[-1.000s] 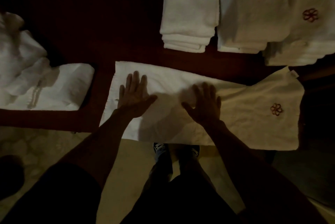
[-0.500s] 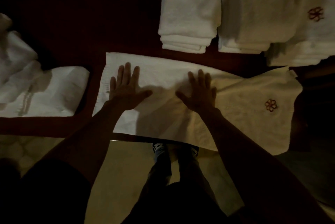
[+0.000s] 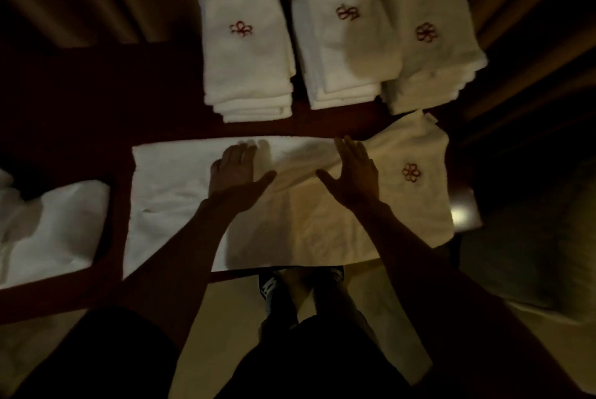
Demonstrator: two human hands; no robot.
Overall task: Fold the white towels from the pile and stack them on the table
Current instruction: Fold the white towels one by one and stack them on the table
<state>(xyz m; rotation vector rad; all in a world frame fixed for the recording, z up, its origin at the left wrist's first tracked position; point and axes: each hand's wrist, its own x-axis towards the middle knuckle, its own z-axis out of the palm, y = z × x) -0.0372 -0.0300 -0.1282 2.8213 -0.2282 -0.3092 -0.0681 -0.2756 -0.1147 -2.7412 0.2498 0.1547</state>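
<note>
Across the middle of the frame a towel [image 3: 180,192] lies spread on the bench [image 3: 96,92]; left hand [image 3: 237,172] and right hand [image 3: 356,172] rest flat, fingers straight, holding nothing. Soft, limp, light cloth: probably best pinched at corners

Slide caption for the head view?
Open left hand and right hand over a white towel on the table; three folded stacks behind, pile at left.

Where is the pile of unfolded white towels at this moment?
In the head view, the pile of unfolded white towels lies at the far left on the dark red table, left of the long spread white towel.
</note>
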